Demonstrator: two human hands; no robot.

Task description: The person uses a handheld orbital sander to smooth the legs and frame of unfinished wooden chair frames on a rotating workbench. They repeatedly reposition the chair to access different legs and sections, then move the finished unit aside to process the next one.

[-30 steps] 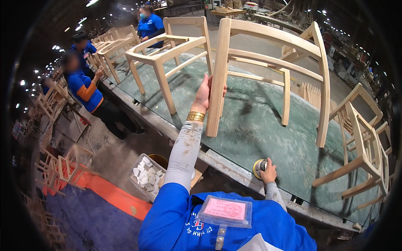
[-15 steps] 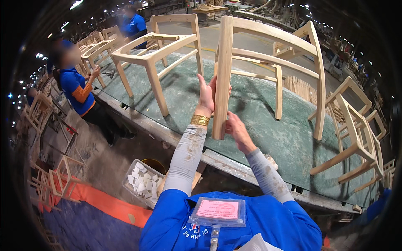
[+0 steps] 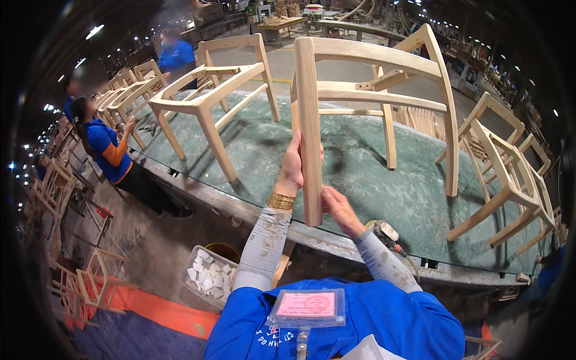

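A pale, unpainted wooden chair frame (image 3: 384,99) stands tilted in front of me on a green-topped workbench (image 3: 360,180). My left hand (image 3: 292,165) is closed round its near upright leg (image 3: 310,144), the thumb lying along the left side and the fingers passing behind the wood. Lower down, my right hand (image 3: 341,210) is at the right side of the same leg, close to its bottom end. Its fingers are curled against the wood and partly hidden, so whether something small is in them I cannot make out.
Left along the bench stands another chair frame (image 3: 210,102); more chair frames (image 3: 510,174) are at the right. By my right forearm lies a hand power tool (image 3: 387,233). Below the bench edge is a bin of white pieces (image 3: 207,273). A co-worker (image 3: 108,144) stands at the left.
The near leg's bottom end has come lower and closer to me. My left thumb has moved in against the leg. My right hand has gone down along it, and the view has shifted.
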